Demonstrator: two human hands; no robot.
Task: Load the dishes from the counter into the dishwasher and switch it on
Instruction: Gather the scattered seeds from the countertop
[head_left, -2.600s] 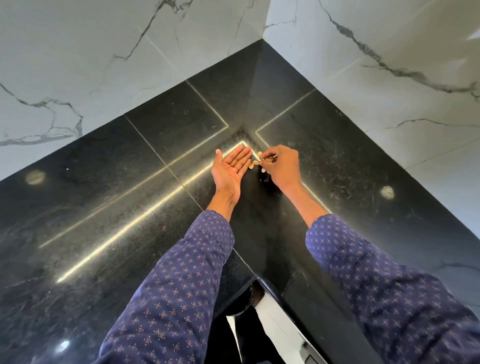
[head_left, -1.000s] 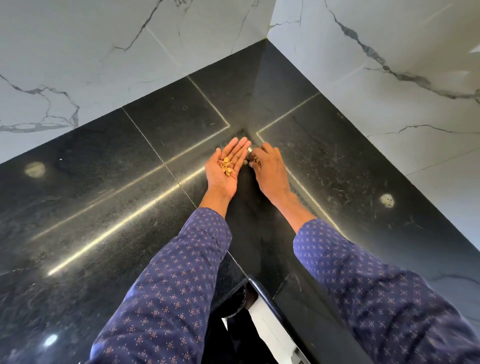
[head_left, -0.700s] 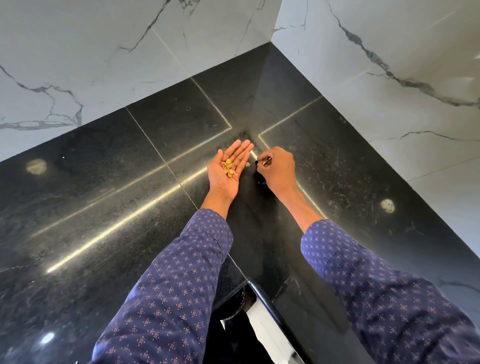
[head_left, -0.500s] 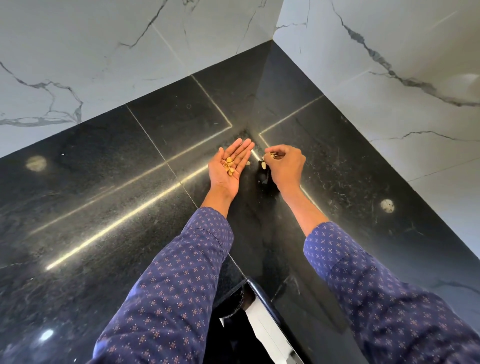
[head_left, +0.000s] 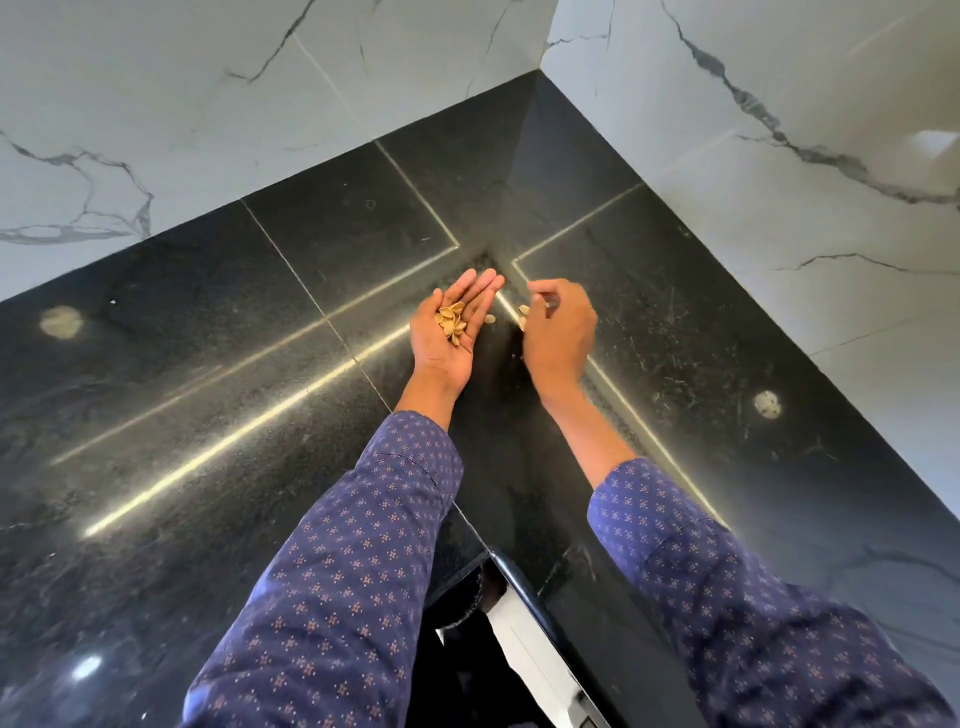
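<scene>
Glossy black stone counter (head_left: 208, 364) in a white veined-marble wall (head_left: 156, 104) corner, perhaps sunlit.

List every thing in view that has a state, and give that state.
left hand: open, palm up, cupping shells
shells in palm: piled loosely
right hand: fingers curled, grasp unclear
shells on counter: loose, beside right hand
counter: black, glossy, no dishes in view

polished black stone counter (head_left: 208, 415) with a glossy, faintly scratched face, smooth white veined marble walls (head_left: 156, 104), soft printed cloth sleeves (head_left: 337, 571), dry tan shells (head_left: 451, 322).
</scene>
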